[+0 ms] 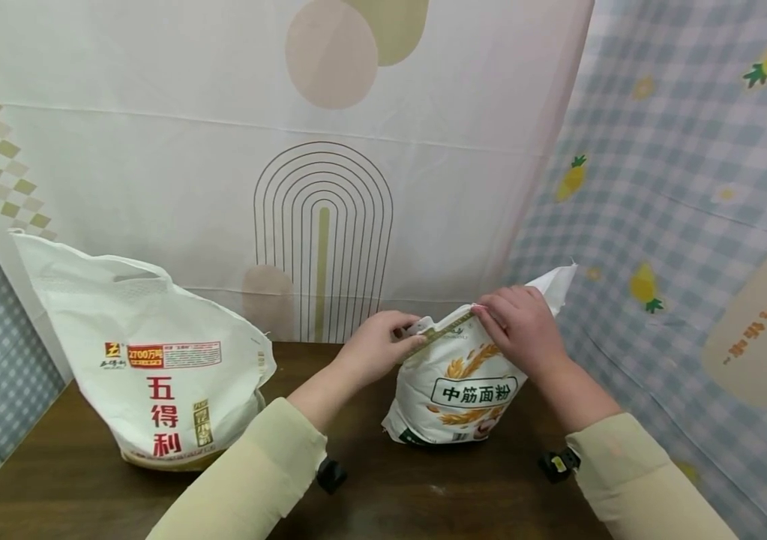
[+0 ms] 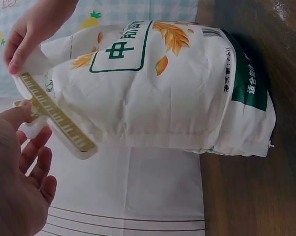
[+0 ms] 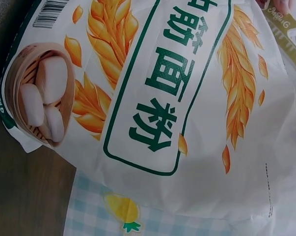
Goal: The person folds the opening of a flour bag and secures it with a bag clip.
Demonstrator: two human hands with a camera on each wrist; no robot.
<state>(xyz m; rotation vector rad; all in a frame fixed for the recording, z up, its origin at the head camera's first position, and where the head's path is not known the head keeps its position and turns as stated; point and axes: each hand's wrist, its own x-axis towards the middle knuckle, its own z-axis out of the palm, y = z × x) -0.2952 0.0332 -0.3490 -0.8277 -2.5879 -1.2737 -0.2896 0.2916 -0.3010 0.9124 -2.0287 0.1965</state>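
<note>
A white flour bag [image 1: 471,412] with green lettering and orange wheat ears stands upright on the table. A yellow-and-white bag clip [image 2: 59,115] with ruler-like marks lies along its top edge. My left hand [image 1: 373,349] pinches the clip by its handle, thumb on the yellow face and fingers behind, as the left wrist view shows. At the clip's other end, my right hand [image 1: 521,326] grips the bag's top, and a white corner sticks out beyond it. The right wrist view is mostly filled by the bag's printed front [image 3: 157,98].
To the left stands a larger white flour bag [image 1: 181,375] with red lettering and a handle slot in its top. The dark wooden table [image 1: 417,495] is bordered by a patterned white cloth [image 1: 214,187] behind and a blue checked cloth [image 1: 673,217] on the right.
</note>
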